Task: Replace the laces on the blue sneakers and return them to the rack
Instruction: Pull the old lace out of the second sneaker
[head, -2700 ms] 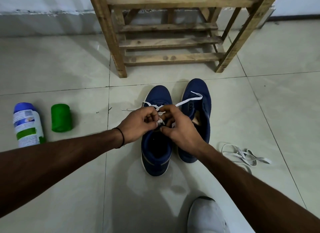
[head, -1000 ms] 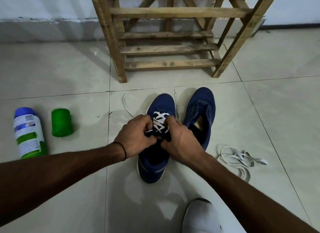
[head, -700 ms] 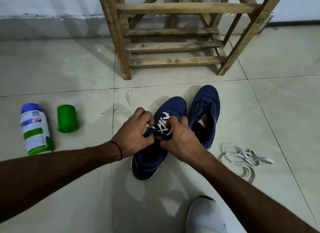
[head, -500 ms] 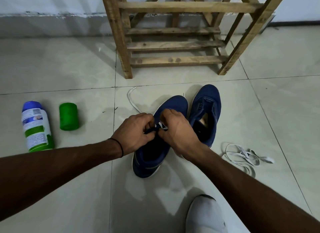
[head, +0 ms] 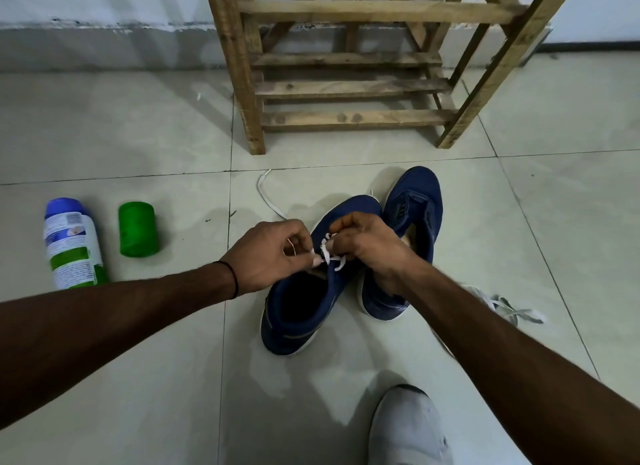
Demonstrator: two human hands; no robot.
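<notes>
Two blue sneakers stand side by side on the tiled floor. The left sneaker (head: 298, 309) carries a white lace (head: 327, 255) through its eyelets; one loose end (head: 268, 198) trails away on the floor to the upper left. My left hand (head: 268, 257) pinches the lace at the shoe's left side. My right hand (head: 367, 243) grips the lace over the tongue and hides most of the lacing. The right sneaker (head: 415, 208) has no lace. The wooden rack (head: 349, 87) stands just beyond the shoes.
A loose pile of white lace (head: 512, 310) lies on the floor to the right, partly behind my right forearm. A blue-capped spray can (head: 71, 246) and a green spool (head: 136, 229) lie to the left. A white-socked foot (head: 408, 426) shows at the bottom.
The left sneaker has turned so its toe points up and right against the other shoe. Both hands have stayed on the lace, working it near the upper eyelets.
</notes>
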